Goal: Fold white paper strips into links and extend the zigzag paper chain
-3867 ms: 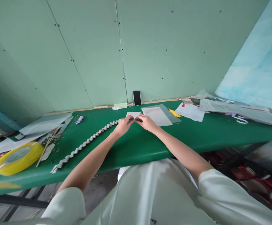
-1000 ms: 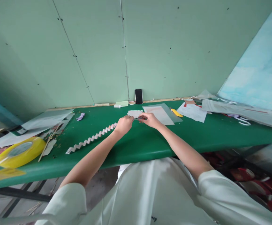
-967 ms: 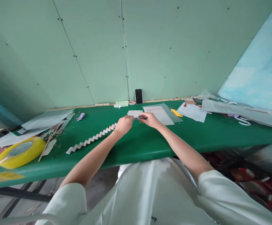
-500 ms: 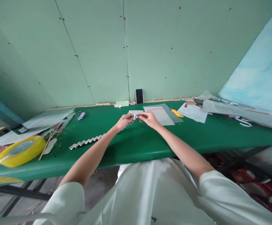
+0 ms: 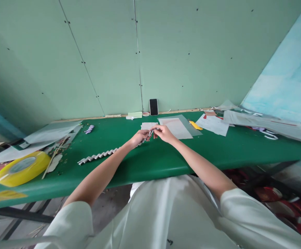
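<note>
A zigzag chain of folded white paper (image 5: 98, 156) lies on the green table and runs up to the right, passing behind my left forearm. Its upper end is in my fingers. My left hand (image 5: 138, 139) is closed around the chain near that end. Thumb and fingers of my right hand (image 5: 163, 132) pinch the chain's tip, close beside the left hand. Just beyond my hands lies a small stack of white paper slips (image 5: 148, 125). The fingertips partly hide the folded end.
On the right lie white sheets (image 5: 178, 127), a yellow cutter (image 5: 195, 125) and more papers (image 5: 214, 123). A phone (image 5: 153, 107) leans against the wall. A large yellow tape roll (image 5: 40, 159), thin sticks and a small purple folded piece (image 5: 89, 129) are on the left.
The chain's end between my fingers has turned and now points up to the right, with more of the chain showing. Both hands stay close together in nearly the same place.
</note>
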`<state>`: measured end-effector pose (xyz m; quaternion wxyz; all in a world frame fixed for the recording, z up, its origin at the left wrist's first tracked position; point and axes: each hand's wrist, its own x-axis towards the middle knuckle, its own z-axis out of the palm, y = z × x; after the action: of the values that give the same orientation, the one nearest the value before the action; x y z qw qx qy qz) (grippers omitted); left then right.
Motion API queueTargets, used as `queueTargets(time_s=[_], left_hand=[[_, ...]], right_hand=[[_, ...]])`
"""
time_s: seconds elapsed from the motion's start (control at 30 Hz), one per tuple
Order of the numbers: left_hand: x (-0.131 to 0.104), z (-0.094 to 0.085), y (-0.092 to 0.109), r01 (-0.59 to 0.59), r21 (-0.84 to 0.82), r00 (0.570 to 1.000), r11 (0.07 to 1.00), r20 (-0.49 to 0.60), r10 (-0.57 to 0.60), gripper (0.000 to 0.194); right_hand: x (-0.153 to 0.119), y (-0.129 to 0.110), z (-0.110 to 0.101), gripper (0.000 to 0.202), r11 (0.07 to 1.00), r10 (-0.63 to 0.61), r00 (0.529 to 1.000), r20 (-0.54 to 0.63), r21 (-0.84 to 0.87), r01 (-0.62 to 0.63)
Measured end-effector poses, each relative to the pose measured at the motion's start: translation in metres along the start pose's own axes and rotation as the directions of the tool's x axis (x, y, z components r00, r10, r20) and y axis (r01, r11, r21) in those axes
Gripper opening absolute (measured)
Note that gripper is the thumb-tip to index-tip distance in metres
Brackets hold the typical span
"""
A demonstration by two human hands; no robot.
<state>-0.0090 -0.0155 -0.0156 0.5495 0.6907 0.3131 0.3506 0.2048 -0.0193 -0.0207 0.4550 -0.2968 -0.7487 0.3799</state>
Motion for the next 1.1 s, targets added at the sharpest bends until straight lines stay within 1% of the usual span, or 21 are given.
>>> queueTargets(time_s=[0.13, 0.23, 0.33, 0.4, 0.53, 0.63, 0.73, 0.8, 0.87, 0.93, 1.03, 1.1], left_hand=[[0.0, 0.003, 0.001, -0.001, -0.048, 1.0, 0.999, -0.022, 0.0, 0.026], [0.0, 0.005, 0.003, 0.038, -0.036, 0.997, 0.999, -0.071, -0.041, 0.033], [-0.001, 0.006, 0.004, 0.068, 0.01, 0.993, 0.998, -0.096, -0.067, 0.031], [-0.001, 0.006, 0.004, 0.06, 0.023, 0.993, 0.998, -0.099, -0.057, 0.028], [0.001, 0.005, 0.0, -0.002, 0.078, 0.996, 0.997, -0.086, 0.009, 0.02], [0.002, 0.004, -0.004, -0.056, 0.196, 0.991, 0.979, -0.105, 0.078, 0.02], [0.0, 0.003, -0.006, -0.147, 0.379, 0.974, 0.914, -0.105, 0.2, 0.018], [-0.002, 0.002, -0.006, -0.193, 0.462, 0.959, 0.866, -0.096, 0.265, 0.015], [-0.003, 0.002, -0.005, -0.211, 0.508, 0.948, 0.835, -0.103, 0.302, 0.014], [-0.004, 0.002, -0.004, -0.221, 0.557, 0.939, 0.801, -0.099, 0.329, 0.019], [-0.003, 0.001, -0.002, -0.265, 0.625, 0.927, 0.734, -0.044, 0.372, 0.029], [-0.003, 0.002, -0.001, -0.292, 0.645, 0.921, 0.706, -0.009, 0.39, 0.031]], right_hand=[[0.001, 0.001, 0.0, 0.035, 0.993, 0.041, 0.997, 0.064, 0.106, -0.048], [0.002, 0.002, 0.002, 0.038, 0.986, 0.066, 0.996, 0.063, 0.15, -0.075], [0.002, 0.003, 0.004, 0.039, 0.981, 0.087, 0.995, 0.052, 0.169, -0.095], [0.002, 0.004, 0.005, 0.039, 0.976, 0.094, 0.994, 0.048, 0.19, -0.102], [0.003, 0.005, 0.007, 0.035, 0.969, 0.104, 0.994, 0.036, 0.222, -0.109], [0.003, 0.004, 0.008, 0.029, 0.967, 0.128, 0.992, 0.012, 0.22, -0.128], [0.003, 0.002, 0.01, 0.022, 0.968, 0.161, 0.986, -0.032, 0.202, -0.152], [0.003, 0.002, 0.011, 0.02, 0.969, 0.177, 0.982, -0.069, 0.187, -0.162], [0.004, 0.003, 0.012, 0.02, 0.969, 0.191, 0.976, -0.108, 0.179, -0.17], [0.005, 0.005, 0.012, 0.019, 0.968, 0.2, 0.97, -0.138, 0.18, -0.174], [0.007, 0.009, 0.012, 0.018, 0.972, 0.194, 0.968, -0.158, 0.166, -0.168], [0.007, 0.011, 0.012, 0.017, 0.978, 0.177, 0.971, -0.16, 0.144, -0.155]])
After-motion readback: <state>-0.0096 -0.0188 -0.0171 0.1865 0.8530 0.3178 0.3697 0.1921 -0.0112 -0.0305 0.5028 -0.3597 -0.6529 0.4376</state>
